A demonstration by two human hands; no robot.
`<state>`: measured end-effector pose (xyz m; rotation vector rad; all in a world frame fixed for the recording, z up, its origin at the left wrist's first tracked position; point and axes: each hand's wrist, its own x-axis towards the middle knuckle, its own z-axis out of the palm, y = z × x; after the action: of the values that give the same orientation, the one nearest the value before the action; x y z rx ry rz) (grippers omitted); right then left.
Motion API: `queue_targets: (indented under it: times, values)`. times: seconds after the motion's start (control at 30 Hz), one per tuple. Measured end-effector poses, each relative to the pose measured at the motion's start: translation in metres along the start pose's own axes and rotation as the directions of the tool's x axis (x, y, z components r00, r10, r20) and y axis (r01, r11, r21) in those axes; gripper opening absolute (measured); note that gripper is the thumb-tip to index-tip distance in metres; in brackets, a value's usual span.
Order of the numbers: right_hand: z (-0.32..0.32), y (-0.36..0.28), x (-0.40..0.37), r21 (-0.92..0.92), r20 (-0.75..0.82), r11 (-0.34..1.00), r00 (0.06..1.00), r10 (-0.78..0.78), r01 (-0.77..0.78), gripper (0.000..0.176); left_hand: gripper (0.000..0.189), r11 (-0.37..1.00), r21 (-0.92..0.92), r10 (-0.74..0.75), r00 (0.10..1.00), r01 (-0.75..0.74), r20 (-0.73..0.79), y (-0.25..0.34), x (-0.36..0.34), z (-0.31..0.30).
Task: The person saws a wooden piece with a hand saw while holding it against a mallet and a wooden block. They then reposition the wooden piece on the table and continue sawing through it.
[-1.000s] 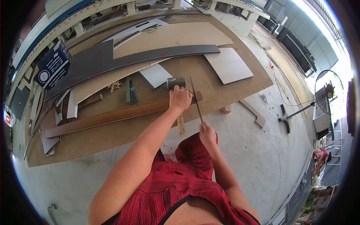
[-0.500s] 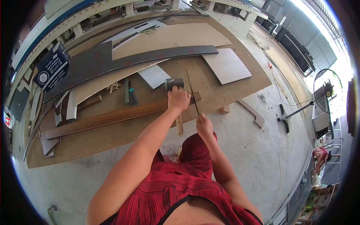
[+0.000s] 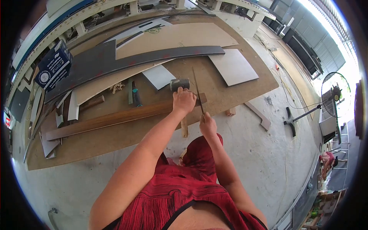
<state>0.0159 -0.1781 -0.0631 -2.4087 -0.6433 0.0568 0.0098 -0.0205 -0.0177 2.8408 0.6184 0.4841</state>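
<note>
My left hand is closed over a long brown wooden plank, near its right end. Just beyond the fingers lies a mallet with a dark head. Its wooden handle shows on the near side of the plank, while the middle part is hidden by hand and plank. My right hand is wrapped around the grip of a thin saw, seen nearly edge-on. The blade crosses the plank close to its right end, a little right of my left hand. The saw's grip is mostly hidden in my fingers.
The plank lies on a large brown board. Around it are a dark panel, a white panel, a teal-handled tool and a blue box. A stand fan and a bending person are to the right.
My right hand and the saw have moved slightly forward, away from my body. My left hand stays on the plank. The view has shifted a little.
</note>
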Motion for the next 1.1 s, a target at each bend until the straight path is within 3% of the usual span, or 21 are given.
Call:
queue_targets:
  times: [0.1,0.23,0.37,0.43,0.5,0.67,0.77,0.93,1.1]
  values:
    - [-0.006,-0.001,-0.007,0.003,0.002,1.0,1.0,-0.012,0.012,0.021,0.032,1.0,-0.015,-0.001,1.0,0.001,0.0,0.0,-0.002,-0.002]
    - [-0.016,0.03,-0.077,0.007,0.047,0.999,0.998,0.034,-0.034,0.02,0.032,0.999,-0.043,0.002,1.0,-0.002,0.018,0.0,0.0,-0.004]
    - [-0.027,0.036,-0.107,-0.058,0.171,0.972,0.957,0.235,-0.229,0.025,0.033,0.999,-0.044,0.006,1.0,-0.005,0.028,-0.001,0.0,0.0]
    - [-0.02,0.033,-0.079,0.04,0.054,0.998,0.998,0.042,-0.044,0.022,0.033,0.999,-0.035,0.016,1.0,-0.015,0.01,-0.001,0.0,0.0]
    - [-0.014,0.018,-0.039,-0.001,0.059,1.0,0.998,0.025,-0.025,0.022,0.033,1.0,-0.011,0.019,1.0,-0.019,0.016,0.0,0.001,0.003]
    - [-0.005,-0.006,0.002,0.021,0.015,1.0,1.0,0.006,-0.006,0.022,0.032,1.0,-0.008,-0.006,0.999,0.006,0.04,-0.001,0.0,-0.003]
    - [-0.013,0.015,-0.039,-0.016,0.063,1.0,0.998,0.017,-0.016,0.022,0.032,1.0,-0.029,-0.001,0.999,0.003,0.046,0.0,0.0,-0.005]
    - [-0.025,0.039,-0.114,0.041,0.133,0.984,0.977,0.168,-0.175,0.023,0.032,0.998,-0.062,0.01,0.999,-0.007,0.047,0.0,0.001,-0.006]
    - [-0.007,0.018,-0.037,0.047,0.066,0.996,0.995,0.076,-0.079,0.021,0.031,1.0,-0.016,0.015,1.0,-0.015,-0.016,0.0,0.001,0.005]
